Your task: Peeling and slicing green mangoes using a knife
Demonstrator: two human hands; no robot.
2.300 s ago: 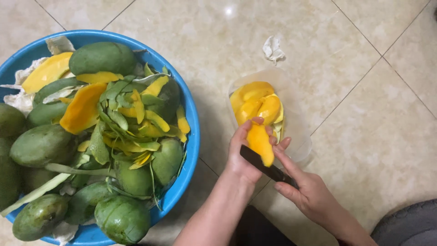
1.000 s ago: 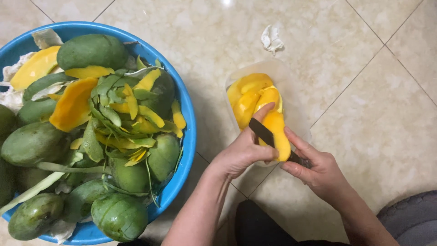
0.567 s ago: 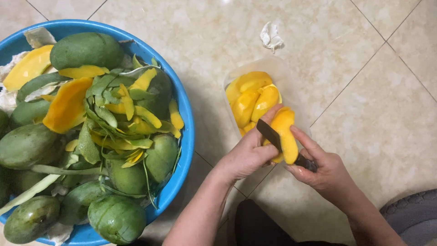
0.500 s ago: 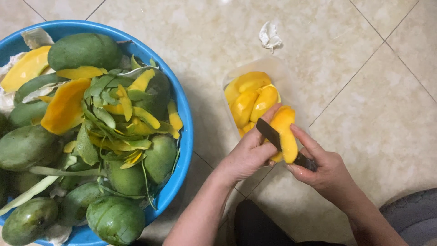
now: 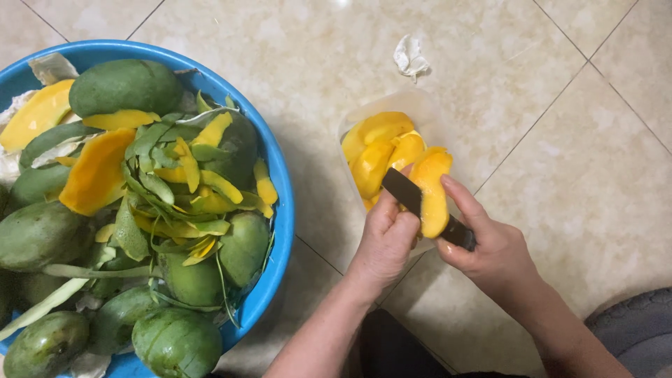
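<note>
A: What is seen on the left?

B: A blue basin [image 5: 280,210] on the tiled floor [image 5: 595,175] is heaped with green peelings [image 5: 164,185]; several whole green mangoes [image 5: 38,234] are left unpeeled.

A: And to the right?

B: Yellow slices [image 5: 374,150] are already laid in a clear tub [image 5: 420,105]. A peeled mango piece [image 5: 432,192] is gripped by the left hand [image 5: 385,241]; a dark knife [image 5: 406,194] is clasped in the right hand [image 5: 493,248].

Both hands [image 5: 388,238] [image 5: 490,245] close together, fingers curled
</note>
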